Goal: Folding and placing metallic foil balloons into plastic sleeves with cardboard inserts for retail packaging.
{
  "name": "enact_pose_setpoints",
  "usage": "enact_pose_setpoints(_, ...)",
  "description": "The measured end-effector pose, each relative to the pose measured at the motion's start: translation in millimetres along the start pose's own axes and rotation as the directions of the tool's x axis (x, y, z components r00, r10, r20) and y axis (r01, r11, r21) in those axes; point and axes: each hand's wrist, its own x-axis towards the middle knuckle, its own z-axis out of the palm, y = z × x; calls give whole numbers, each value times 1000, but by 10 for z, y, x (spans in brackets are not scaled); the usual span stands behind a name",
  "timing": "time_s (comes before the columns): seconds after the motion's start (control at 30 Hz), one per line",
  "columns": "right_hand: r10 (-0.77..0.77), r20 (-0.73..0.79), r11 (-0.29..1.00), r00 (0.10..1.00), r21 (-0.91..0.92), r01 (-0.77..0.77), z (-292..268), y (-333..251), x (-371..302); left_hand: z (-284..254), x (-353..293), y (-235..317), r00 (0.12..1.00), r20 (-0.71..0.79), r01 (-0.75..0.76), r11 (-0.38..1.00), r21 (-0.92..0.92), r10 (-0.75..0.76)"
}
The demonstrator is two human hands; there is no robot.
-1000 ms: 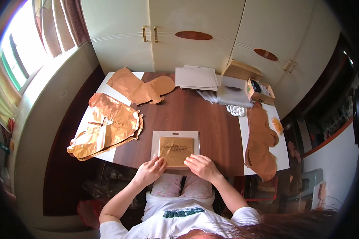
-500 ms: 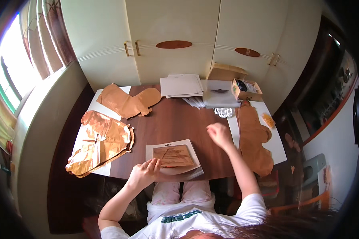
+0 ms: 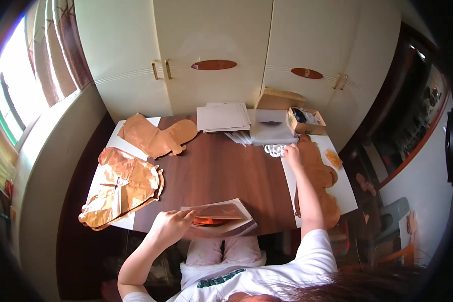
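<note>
Our left hand (image 3: 170, 226) pinches the lower-centre packet (image 3: 220, 211); tilting may spill it; whether right hand (image 3: 293, 154) grasps white rings (image 3: 274, 150), we cannot tell.

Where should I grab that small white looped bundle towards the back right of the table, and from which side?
Probably pinch the white looped bundle by its right end, coming from the near right. It lies low and flat on the table, the right hand is right at that end, and transparent plastic sleeves lie just behind, making the back more crowded.
</note>
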Motion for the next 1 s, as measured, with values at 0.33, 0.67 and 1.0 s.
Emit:
enact_pose_setpoints(0.33, -368, 127, 465, 921, 883, 64, -1539, -2109, -648, -71, 31, -5, 998, 33, 59, 995, -84, -56)
enact_pose_setpoints(0.67, -705, -32, 590, 709, 528, 611, -1707, -3128, -1451, -46, 15, 73, 999, 13, 34, 995, -98, -32)
enact_pose_setpoints(1.0, -750, 142, 647, 646, 362, 671, -1586, -3134, -1879, 103, -63, 103, 998, 62, 28, 1000, 9, -28)
